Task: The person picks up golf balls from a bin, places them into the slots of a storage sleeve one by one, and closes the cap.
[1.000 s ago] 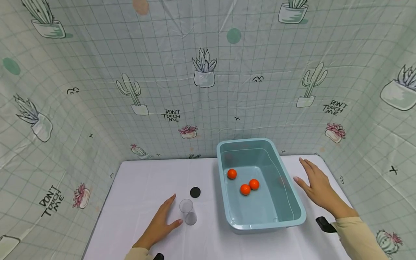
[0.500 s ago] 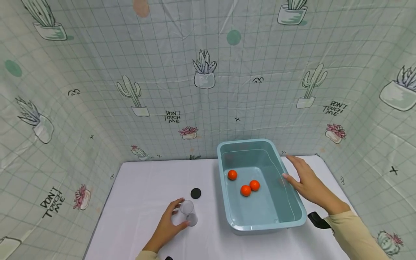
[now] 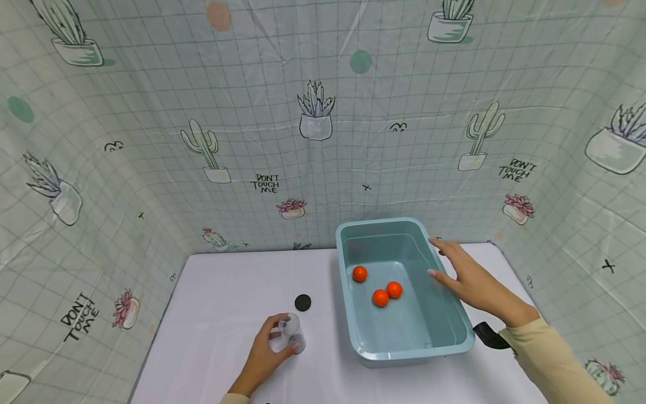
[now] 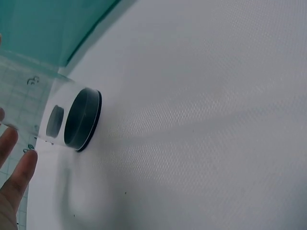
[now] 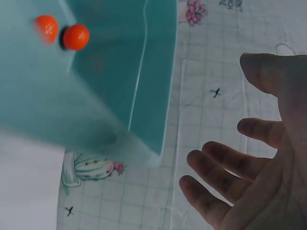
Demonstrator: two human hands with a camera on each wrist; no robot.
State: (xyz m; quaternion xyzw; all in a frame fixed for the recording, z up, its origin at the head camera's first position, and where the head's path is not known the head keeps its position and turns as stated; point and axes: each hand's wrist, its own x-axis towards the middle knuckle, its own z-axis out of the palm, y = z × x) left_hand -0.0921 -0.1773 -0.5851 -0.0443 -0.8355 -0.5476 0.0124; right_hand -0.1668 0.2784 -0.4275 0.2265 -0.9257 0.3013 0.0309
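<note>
My left hand point(image 3: 264, 350) curls round a clear cylindrical container point(image 3: 289, 325), thumb low on its near side and fingers behind it. Upright on the white table, the container shows a dark base point(image 4: 85, 120) in the left wrist view. Just beyond it lies a flat black disc point(image 3: 303, 302). My right hand point(image 3: 469, 280) hovers over the right rim of a light blue bin point(image 3: 357, 342), holding nothing, with fingers spread. Inside the bin are three orange balls, one at the left point(image 3: 360, 274) and two side by side point(image 3: 387, 293).
Grid-patterned cloth with cactus prints point(image 3: 313, 168) walls off the back and both sides of the white table point(image 3: 222, 292). The bin's tall wall point(image 5: 158, 72) stands left of my right hand in the right wrist view.
My left hand has moved right and its fingers have come round the clear container. My right hand has moved left, from beside the bin to over its right rim.
</note>
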